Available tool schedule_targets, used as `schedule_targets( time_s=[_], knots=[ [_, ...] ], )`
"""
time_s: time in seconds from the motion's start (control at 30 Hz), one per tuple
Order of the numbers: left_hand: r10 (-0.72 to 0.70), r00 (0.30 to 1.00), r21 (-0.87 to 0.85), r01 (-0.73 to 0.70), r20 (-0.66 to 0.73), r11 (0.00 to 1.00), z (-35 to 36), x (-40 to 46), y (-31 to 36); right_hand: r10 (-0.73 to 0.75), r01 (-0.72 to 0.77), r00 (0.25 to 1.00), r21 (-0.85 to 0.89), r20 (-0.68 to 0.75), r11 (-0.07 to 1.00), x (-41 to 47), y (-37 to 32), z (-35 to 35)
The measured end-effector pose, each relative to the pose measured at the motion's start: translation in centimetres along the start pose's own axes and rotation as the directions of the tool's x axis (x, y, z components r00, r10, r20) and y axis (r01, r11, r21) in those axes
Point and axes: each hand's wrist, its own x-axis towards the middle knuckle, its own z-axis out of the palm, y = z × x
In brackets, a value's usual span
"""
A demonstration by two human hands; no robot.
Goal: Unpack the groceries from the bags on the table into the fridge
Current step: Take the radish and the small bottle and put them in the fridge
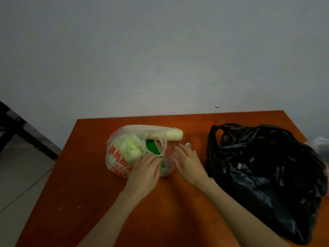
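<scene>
Bare orange table point(85, 202) up front, plenty of room before the clear printed bag point(122, 157). The left hand point(146, 172) sits at that bag's near right corner, fingers curled into the plastic around something green; the right hand point(189, 166), just right of the bag, has fingers spread and relaxed, touching loose film. Inside the bag: cabbage point(130, 147). A white radish point(158, 133) pokes out behind. Well right of the bag slumps a black bag point(267, 175), reaching the table's right edge.
</scene>
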Motion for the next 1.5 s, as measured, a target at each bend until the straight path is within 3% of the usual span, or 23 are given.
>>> schedule_targets(
  time_s=[0.1,0.3,0.53,0.7,0.83,1.0,1.13,1.27,1.37,1.43,1.5],
  knots=[
    [0.040,0.995,0.175,-0.023,-0.092,0.984,0.3,4.0,-1.4,0.006,-0.006,1.000,-0.019,0.007,1.000,3.6,0.6,0.1],
    [-0.056,0.992,0.271,0.023,0.116,0.962,2.2,13.0,-3.9,0.112,-0.111,0.994,-0.034,0.017,0.993,11.5,2.8,1.4],
    [-0.153,0.988,0.102,0.150,0.026,0.983,5.2,16.4,-8.8,0.011,-0.015,0.999,-0.127,-0.031,0.992,15.1,4.1,4.9],
    [-0.220,0.975,-0.070,0.216,-0.044,0.974,5.3,18.8,-10.2,0.076,-0.074,0.997,-0.316,-0.007,0.946,17.7,5.0,5.9],
    [-0.215,0.976,-0.103,0.211,-0.028,0.972,5.4,19.0,-10.2,0.111,-0.109,0.994,-0.321,-0.011,0.941,18.4,5.6,6.6],
    [-0.247,0.969,-0.117,0.245,-0.003,0.962,5.1,18.0,-10.9,0.020,-0.038,0.998,-0.384,-0.052,0.922,17.8,5.6,5.8],
    [-0.197,0.980,-0.146,0.192,-0.022,0.970,4.5,17.3,-11.1,-0.069,0.038,0.994,-0.334,-0.082,0.942,15.9,4.6,3.9],
    [-0.024,0.988,-0.166,-0.002,-0.153,0.986,3.1,15.9,-10.0,-0.167,0.134,0.972,-0.190,-0.167,0.973,13.6,3.2,1.9],
    [0.129,0.991,-0.093,-0.124,0.047,0.988,1.7,14.1,-8.2,-0.310,0.241,0.915,-0.265,-0.260,0.934,12.8,2.5,0.0],
    [0.140,0.971,-0.041,-0.135,0.192,0.990,1.6,13.1,-7.2,-0.352,0.266,0.896,-0.308,-0.270,0.913,12.4,2.0,-1.3],
    [0.114,0.975,-0.012,-0.113,0.191,0.993,1.7,12.9,-6.5,-0.317,0.250,0.909,-0.256,-0.271,0.934,11.7,1.3,-2.7]
  ],
)
